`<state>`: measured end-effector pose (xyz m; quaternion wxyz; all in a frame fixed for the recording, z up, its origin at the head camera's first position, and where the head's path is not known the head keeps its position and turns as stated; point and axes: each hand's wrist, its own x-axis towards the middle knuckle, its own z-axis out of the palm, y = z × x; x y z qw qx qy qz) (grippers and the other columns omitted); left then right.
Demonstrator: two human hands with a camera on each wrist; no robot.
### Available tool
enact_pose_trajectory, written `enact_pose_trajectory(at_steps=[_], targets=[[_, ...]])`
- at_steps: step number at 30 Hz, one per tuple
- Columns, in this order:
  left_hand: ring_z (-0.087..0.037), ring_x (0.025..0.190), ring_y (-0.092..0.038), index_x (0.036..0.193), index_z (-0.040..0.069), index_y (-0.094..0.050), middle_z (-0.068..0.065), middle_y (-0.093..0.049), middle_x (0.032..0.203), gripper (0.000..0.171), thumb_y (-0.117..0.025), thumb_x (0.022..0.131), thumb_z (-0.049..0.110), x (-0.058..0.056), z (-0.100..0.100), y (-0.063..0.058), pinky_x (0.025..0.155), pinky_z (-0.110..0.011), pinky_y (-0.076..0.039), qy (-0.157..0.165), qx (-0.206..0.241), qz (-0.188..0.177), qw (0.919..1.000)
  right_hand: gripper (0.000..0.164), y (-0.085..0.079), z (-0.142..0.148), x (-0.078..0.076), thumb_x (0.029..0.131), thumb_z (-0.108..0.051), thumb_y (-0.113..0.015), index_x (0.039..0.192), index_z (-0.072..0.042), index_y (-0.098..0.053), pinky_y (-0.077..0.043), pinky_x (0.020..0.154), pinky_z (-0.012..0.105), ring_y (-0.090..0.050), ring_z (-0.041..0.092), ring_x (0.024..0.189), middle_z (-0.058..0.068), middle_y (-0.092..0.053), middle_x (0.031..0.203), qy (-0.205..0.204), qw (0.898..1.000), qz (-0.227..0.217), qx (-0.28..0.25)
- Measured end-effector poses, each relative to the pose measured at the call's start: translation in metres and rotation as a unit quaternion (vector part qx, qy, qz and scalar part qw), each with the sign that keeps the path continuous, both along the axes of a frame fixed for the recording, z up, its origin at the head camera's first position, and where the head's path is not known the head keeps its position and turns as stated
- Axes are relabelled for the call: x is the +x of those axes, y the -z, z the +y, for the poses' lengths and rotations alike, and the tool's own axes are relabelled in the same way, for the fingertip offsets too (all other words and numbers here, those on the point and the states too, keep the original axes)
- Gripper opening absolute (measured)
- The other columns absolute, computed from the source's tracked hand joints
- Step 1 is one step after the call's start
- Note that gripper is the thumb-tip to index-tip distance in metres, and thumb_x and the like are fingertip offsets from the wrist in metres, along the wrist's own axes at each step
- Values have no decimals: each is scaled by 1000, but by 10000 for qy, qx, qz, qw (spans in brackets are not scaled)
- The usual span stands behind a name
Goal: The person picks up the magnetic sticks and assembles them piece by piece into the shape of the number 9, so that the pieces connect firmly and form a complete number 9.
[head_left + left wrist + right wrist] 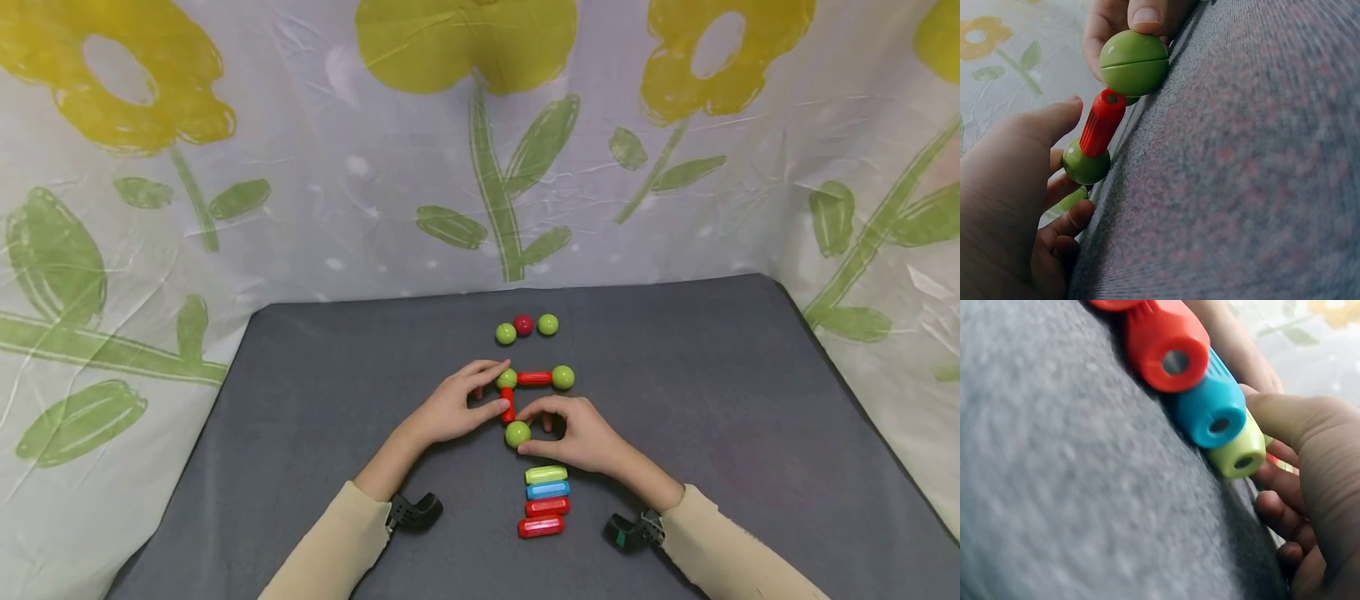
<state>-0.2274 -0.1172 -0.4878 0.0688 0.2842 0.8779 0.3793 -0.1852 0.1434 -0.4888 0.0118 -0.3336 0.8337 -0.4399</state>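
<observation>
Clock read in the head view, 12 o'clock away from the person.

Left hand (461, 404): at 10 o'clock from the pinched ball; fingers bent about the corner ball (507, 379), which they hold; thumb at the near red rod (507, 395), contact there uncertain.

Right hand (573, 433): fingers nearly closed, index and thumb pinching the lower ball (517, 434), green, from its 3 o'clock side. Ball sits at 6 o'clock of the near red rod, just beside its free end; cannot tell whether they touch. Left wrist view shows a groove round this ball and a dark disc in the rod's end.

Corner ball is green. From it the near red rod runs toward 6 o'clock, the far red rod (534, 378) toward 3 o'clock, the latter ending in an end ball (563, 377), also green.

Loose balls, 12 to 1 o'clock of the corner ball: green (506, 333), red (523, 325), green (548, 324).

Four loose rods at about 5 o'clock of the lower ball, side by side, far to near: yellow-green rod (546, 475), blue rod (548, 490), two red rods (547, 507).

Everything on a grey desk (337, 375); flower-printed cloth (300, 233) at 12 o'clock.
</observation>
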Motion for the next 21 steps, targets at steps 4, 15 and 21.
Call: enact_pose_trajectory(at_steps=[4, 15, 21], targets=[[-20, 119, -61, 162, 20, -47, -3, -51, 159, 65, -70, 104, 38, 0, 0, 1, 99, -45, -52, -16, 3, 19, 10000, 31, 0, -3, 2, 83, -28, -94, 109, -24, -78, -48, 66, 24, -58, 7, 79, -15, -73, 96, 130, 9999, -26, -26], [-24, 129, -58, 165, 21, -42, -4, -46, 162, 84, -82, 94, 43, 2, -2, -2, 103, -48, -51, 123, -26, -77, 9999, 30, 1, -7, 5, 81, -28, -96, 105, -23, -77, -46, 64, 23, -58, 8, 76, -6, -73, 89, 297, 9995, 59, -116], [-30, 152, -40, 169, 18, -32, -5, -39, 167, 116, -95, 77, 50, 2, -3, -3, 118, -58, -39, 473, -290, 47, 9984, 30, 1, -7, 6, 82, -26, -95, 105, -21, -77, -45, 65, 23, -57, 7, 76, -6, -71, 88, 332, 9994, 16, -76]])
